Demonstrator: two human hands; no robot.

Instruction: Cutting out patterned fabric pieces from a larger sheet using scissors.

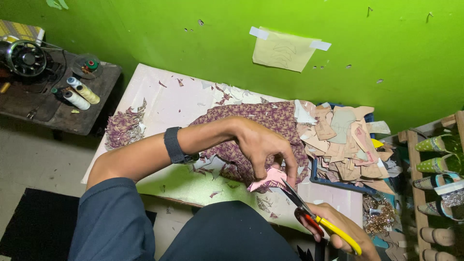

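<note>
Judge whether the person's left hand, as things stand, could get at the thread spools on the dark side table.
Probably not at once. The left hand is pinching a pink cut piece at the scissors, and the thread spools lie far off on the dark side table, past the worktable's edge.

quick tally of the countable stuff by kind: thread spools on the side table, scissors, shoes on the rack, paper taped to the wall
thread spools: 3
scissors: 1, in the right hand
shoes on the rack: at least 6, some cut off at the edge
paper taped to the wall: 1
total: at least 11
</note>
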